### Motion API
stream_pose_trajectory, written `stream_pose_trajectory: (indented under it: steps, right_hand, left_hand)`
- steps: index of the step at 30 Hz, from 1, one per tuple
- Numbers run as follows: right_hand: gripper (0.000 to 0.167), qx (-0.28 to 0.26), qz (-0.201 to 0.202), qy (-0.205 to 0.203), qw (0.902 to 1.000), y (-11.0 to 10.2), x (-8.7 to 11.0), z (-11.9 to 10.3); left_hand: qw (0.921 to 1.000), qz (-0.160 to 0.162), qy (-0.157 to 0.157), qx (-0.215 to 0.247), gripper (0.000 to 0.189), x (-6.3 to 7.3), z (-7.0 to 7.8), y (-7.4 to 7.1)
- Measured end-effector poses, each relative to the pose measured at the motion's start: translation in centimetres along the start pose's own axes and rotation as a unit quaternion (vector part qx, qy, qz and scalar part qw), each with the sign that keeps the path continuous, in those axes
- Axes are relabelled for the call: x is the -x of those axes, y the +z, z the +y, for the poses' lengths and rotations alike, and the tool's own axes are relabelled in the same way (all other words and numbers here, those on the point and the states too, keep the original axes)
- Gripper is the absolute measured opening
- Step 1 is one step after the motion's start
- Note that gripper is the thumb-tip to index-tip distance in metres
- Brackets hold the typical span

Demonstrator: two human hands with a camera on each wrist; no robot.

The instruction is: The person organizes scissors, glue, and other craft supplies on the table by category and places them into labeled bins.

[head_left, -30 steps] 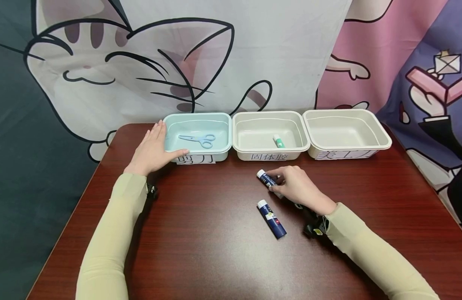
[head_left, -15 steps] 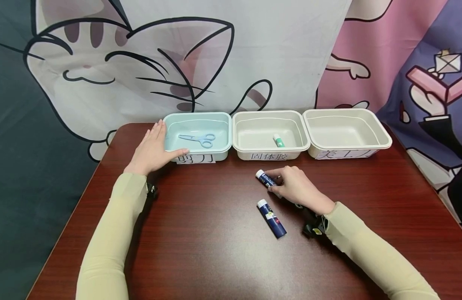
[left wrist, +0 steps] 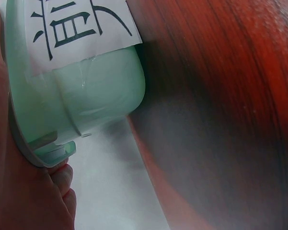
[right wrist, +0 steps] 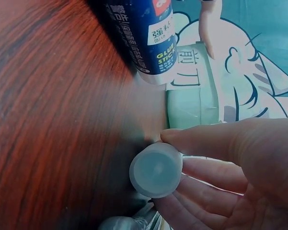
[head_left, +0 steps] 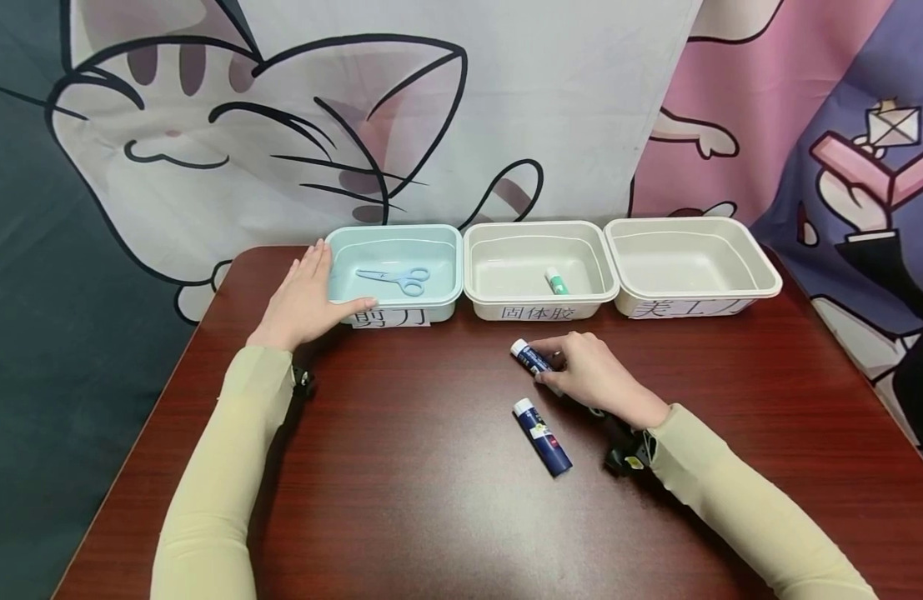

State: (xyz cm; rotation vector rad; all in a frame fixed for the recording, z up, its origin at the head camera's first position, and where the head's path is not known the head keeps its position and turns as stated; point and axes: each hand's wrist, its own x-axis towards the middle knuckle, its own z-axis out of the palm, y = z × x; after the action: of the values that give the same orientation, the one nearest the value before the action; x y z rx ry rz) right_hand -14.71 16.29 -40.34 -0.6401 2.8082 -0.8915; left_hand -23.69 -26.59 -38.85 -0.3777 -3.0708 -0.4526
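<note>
My left hand (head_left: 299, 300) rests on the light blue bin (head_left: 395, 310), fingers straight along its left rim and thumb on the front rim. Inside that bin lies a pair of blue scissors (head_left: 393, 277). My right hand (head_left: 592, 375) pinches a dark blue glue stick (head_left: 531, 357) with a white cap, low over the table; the right wrist view shows the stick's round pale end (right wrist: 155, 171) between thumb and fingers. A second blue glue stick (head_left: 542, 437) lies on the table nearer the person. The middle cream bin (head_left: 539, 311) holds a small green-and-white glue stick (head_left: 557, 282).
A right-hand cream bin (head_left: 694, 308) completes the row at the back of the brown table (head_left: 401, 467). Paper labels with handwritten characters are on the bins' fronts. Behind them hangs a printed cloth (head_left: 566, 108). Each wrist carries a small black camera.
My right hand shifted the pinched glue stick very slightly to the left and away from the person, then held still. My left hand has stayed on the blue bin.
</note>
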Motion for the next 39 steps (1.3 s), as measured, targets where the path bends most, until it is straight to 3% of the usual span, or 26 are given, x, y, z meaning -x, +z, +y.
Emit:
stream_pose_trajectory:
  steps: [7, 17, 33, 39]
  right_hand:
    - [0.045, -0.011, -0.004, 0.004, 0.9999, -0.2, 0.1, 0.1]
    - [0.045, -0.022, 0.019, -0.008, 0.9996, -1.3, 0.2, 0.2]
    - [0.044, -0.042, 0.078, 0.005, 0.9961, -4.8, 0.5, -0.1]
    - [0.046, -0.065, 0.083, 0.017, 0.9943, -6.0, 0.6, 0.1]
  left_hand:
    - [1.0000, -0.001, -0.001, 0.001, 0.126, 0.1, 0.1, -0.1]
    - [1.0000, 0.000, -0.002, 0.001, 0.126, 0.1, 0.1, -0.1]
    - [1.0000, -0.001, -0.004, 0.005, 0.127, 0.0, 0.0, 0.0]
    - [1.0000, 0.000, -0.005, 0.005, 0.127, 0.0, 0.0, 0.0]
